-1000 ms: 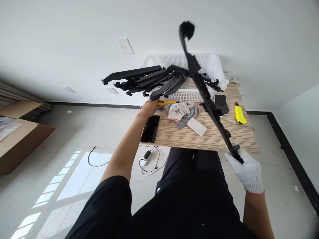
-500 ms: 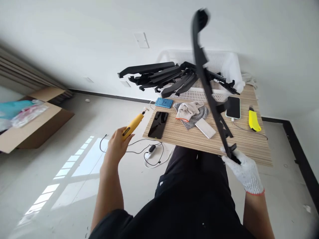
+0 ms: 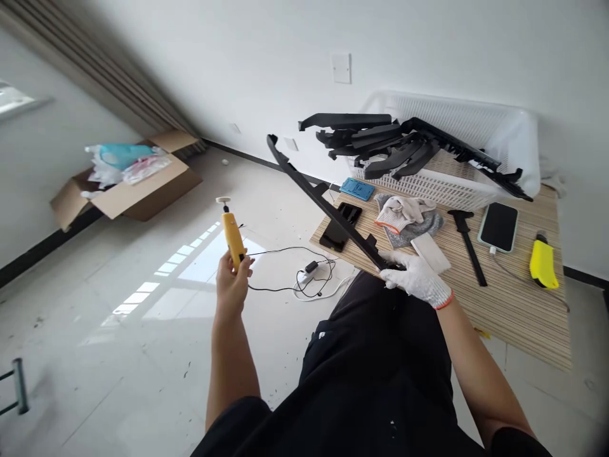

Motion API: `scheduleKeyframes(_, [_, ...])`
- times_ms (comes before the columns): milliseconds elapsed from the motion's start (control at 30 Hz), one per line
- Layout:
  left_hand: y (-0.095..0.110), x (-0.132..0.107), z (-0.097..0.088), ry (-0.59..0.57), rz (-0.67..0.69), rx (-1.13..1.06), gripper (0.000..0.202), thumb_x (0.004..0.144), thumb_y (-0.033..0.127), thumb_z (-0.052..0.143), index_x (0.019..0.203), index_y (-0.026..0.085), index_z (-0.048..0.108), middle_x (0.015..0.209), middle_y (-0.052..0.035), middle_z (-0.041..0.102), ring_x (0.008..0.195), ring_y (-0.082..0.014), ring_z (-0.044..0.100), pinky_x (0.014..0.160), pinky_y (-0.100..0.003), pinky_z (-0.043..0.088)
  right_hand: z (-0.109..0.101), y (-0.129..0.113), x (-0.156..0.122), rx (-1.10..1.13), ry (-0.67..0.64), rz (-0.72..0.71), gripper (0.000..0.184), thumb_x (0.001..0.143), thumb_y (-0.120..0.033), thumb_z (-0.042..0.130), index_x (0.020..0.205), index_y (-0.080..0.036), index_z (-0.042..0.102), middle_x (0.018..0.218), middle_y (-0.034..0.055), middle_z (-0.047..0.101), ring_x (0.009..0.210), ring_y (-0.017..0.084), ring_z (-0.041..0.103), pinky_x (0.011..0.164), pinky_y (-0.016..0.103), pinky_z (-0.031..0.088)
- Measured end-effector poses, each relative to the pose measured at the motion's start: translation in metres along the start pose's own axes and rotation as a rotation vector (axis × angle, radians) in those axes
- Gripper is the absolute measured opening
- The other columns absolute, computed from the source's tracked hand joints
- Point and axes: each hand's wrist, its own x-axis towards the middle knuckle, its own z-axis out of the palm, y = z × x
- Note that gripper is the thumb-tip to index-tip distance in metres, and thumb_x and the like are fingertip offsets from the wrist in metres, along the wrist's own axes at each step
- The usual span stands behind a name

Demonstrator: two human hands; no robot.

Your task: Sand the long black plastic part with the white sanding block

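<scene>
My bare left hand (image 3: 232, 282) is closed round a yellow pen-shaped tool (image 3: 233, 233), held upright over the floor to the left of the table. My right hand (image 3: 415, 278), in a white knit glove, grips the near end of a long black plastic strip (image 3: 323, 202). The strip slants up and to the left over the table's left edge. More black plastic strips (image 3: 399, 143) lie piled across a white plastic basket (image 3: 476, 190) at the back of the striped wooden table (image 3: 514, 311).
On the table lie a dark phone (image 3: 340, 226), a blue card (image 3: 356, 188), a spare glove on a grey cloth (image 3: 402, 212), a white block (image 3: 431, 252), a short black part (image 3: 469, 244), a charging phone (image 3: 498, 226) and a yellow knife (image 3: 542, 263). Cables (image 3: 295, 279) and an open cardboard box (image 3: 128, 184) are on the floor.
The view swung left. My right hand tipped the long strip from nearly upright down to the left and moved left. My left hand carried the yellow tool off the table and turned it upright.
</scene>
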Motion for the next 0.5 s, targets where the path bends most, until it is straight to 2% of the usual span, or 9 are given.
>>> scheduleKeyframes(167, [0.004,0.000,0.007,-0.035,0.005,-0.150,0.049,0.083,0.041,0.074,0.125,0.022,0.058,0.131,-0.0135,0.062,0.097,-0.0169,0.067,0.062,-0.022,0.048,0.004,0.001,0.005,-0.051,0.044,-0.053,0.049,0.083,-0.035,0.075,0.131,-0.024,0.072,0.103,0.0022,0.080,0.060,0.013,0.071,0.068,0.029,0.065])
scheduleKeyframes(333, [0.014,-0.003,0.018,-0.074,0.059,-0.222,0.045,0.086,0.040,0.073,0.125,0.025,0.057,0.126,-0.0114,0.064,0.087,-0.0130,0.066,0.061,-0.022,0.047,0.004,0.014,0.003,-0.069,0.084,-0.079,0.052,0.083,-0.039,0.075,0.132,-0.023,0.072,0.113,0.0044,0.079,0.066,0.017,0.074,0.067,0.032,0.066])
scheduleKeyframes(400, [0.022,-0.006,0.022,-0.108,0.092,-0.230,0.042,0.086,0.039,0.072,0.124,0.026,0.058,0.122,-0.0100,0.065,0.083,-0.0124,0.064,0.059,-0.023,0.046,0.003,0.020,-0.001,-0.139,0.125,-0.132,0.053,0.085,-0.042,0.074,0.134,-0.023,0.071,0.119,0.0052,0.077,0.077,0.021,0.077,0.072,0.035,0.067])
scheduleKeyframes(500, [0.031,-0.010,0.023,-0.164,0.131,-0.198,0.041,0.086,0.036,0.071,0.124,0.027,0.058,0.118,-0.0091,0.067,0.081,-0.0138,0.064,0.059,-0.025,0.046,-0.006,0.032,-0.016,-0.381,0.213,-0.300,0.041,0.090,-0.040,0.070,0.128,-0.026,0.074,0.126,0.0034,0.074,0.107,0.027,0.075,0.094,0.040,0.064])
